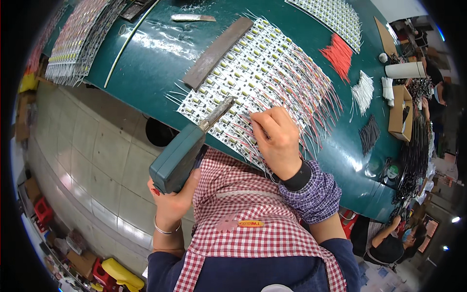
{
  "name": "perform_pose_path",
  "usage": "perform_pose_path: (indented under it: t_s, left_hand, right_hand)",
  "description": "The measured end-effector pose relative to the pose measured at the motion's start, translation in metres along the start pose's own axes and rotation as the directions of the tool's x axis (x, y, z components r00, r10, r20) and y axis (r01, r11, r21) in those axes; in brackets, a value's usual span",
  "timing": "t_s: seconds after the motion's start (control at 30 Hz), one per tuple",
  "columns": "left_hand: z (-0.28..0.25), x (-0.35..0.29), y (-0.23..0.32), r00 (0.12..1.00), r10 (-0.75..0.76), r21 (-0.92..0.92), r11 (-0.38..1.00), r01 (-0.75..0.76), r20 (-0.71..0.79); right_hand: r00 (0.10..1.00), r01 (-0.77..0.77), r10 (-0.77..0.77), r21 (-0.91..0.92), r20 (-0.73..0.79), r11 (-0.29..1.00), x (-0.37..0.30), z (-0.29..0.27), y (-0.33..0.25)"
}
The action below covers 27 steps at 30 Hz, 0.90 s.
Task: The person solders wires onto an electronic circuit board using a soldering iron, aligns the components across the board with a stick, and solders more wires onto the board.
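My left hand (176,197) is wrapped round the handle of a dark green soldering gun (177,158). The gun's metal tip reaches up and right, over a panel of small white circuit boards (209,97) with yellow-green parts. Just right of that tip, my right hand (279,136) pinches a thin wire low over the panel; its fingers hide most of the wire. Pink and red wires (311,92) fan out from the boards on the panel's right side. A dark flat bar (219,52) lies along the panel's left edge.
On the green table (160,92) lie red wires (337,56), white wires (362,92) and black wires (369,134). A flat blade-like strip (193,17) and stacked wired panels (78,41) are farther off. A cardboard box (400,114) stands right; a co-worker (389,243) sits nearby.
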<state>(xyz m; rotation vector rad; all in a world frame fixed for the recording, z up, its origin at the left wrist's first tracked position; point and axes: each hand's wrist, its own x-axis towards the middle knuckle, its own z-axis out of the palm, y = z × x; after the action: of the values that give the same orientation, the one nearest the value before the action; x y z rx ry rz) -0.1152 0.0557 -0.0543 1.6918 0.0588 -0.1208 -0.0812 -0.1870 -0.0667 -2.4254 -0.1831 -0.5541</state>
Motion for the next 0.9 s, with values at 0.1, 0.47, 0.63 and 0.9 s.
perform_pose_path:
  t_s: [0.1,0.47,0.63,0.9]
  left_hand:
    - [-0.001,0.002,0.004,0.992,-0.125,-0.012,0.992,0.124,-0.014]
    - [0.003,0.016,0.007,0.98,0.122,0.097,0.986,-0.138,0.158]
    - [0.004,0.015,0.008,0.975,0.149,0.125,0.977,-0.17,0.166]
    - [0.006,0.014,0.008,0.98,0.113,0.12,0.984,-0.134,0.166]
  right_hand:
    - [1.0,0.012,-0.012,-0.054,0.009,0.998,-0.001,0.002,0.0]
    - [0.999,0.043,-0.041,-0.12,0.019,0.992,-0.001,0.006,-0.002]
    - [0.999,0.047,-0.044,-0.127,0.026,0.991,-0.002,0.005,-0.001]
    - [0.999,0.046,-0.043,-0.122,0.03,0.991,-0.003,0.005,0.0]
